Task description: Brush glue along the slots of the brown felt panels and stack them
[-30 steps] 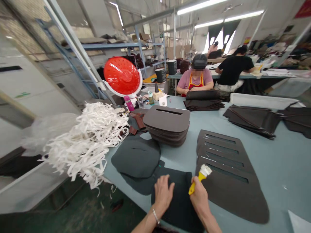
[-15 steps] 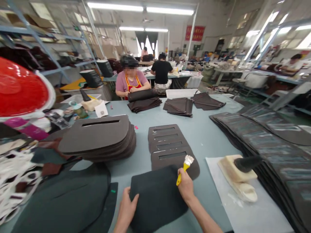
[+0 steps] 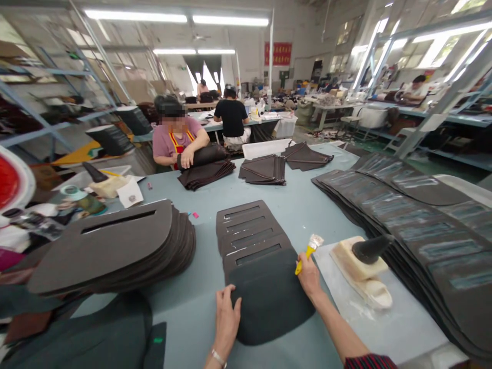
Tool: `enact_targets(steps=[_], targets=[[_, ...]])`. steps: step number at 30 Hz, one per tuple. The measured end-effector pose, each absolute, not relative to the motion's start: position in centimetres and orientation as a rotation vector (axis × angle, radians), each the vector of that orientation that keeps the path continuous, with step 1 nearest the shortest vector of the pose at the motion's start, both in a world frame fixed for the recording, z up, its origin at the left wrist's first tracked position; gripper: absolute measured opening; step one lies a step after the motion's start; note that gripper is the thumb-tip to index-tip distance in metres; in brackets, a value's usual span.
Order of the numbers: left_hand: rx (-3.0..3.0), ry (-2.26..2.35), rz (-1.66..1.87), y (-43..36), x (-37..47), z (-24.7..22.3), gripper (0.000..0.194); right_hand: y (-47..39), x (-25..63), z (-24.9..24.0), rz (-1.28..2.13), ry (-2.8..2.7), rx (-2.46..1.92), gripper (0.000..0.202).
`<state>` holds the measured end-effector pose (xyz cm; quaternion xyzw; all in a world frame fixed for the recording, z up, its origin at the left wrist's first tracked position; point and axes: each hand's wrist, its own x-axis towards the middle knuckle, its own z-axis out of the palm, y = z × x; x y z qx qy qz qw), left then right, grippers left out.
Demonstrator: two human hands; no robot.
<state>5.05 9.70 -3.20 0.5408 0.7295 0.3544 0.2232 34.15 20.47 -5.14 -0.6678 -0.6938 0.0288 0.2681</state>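
Dark panel [image 3: 272,302] sits over the near end of the slotted brown pieces [image 3: 245,249] on the worktop [image 3: 200,307]; could get smeared imo if the right hand [image 3: 308,277], gripping a yellow brush [image 3: 307,253], dips; rounded end points wearer-side, long axis hard to call; left hand [image 3: 226,316] touches its left edge, can't tell if pinching.

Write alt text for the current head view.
A person's left hand touches a dark sheet overlapping a row of slotted panels on a blue-green table; the right hand, at the sheet's right edge, grips a yellow-handled paintbrush. A thick stack of dark panels lies to the left; a co-worker is across the table.
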Motion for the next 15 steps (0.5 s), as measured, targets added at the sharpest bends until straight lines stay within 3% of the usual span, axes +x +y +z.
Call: enact_targets(steps=[5,15], targets=[[1.512,2.113,0.877,9.6,5.1,-3.1,0.022,20.6,34.5,-4.6,-0.065,-1.846,-1.787,0.013],[1.333,2.067,0.823,9.0,1.4,-2.3,0.041,11.9,39.4,4.6,0.162,-1.490,-1.669,0.032]])
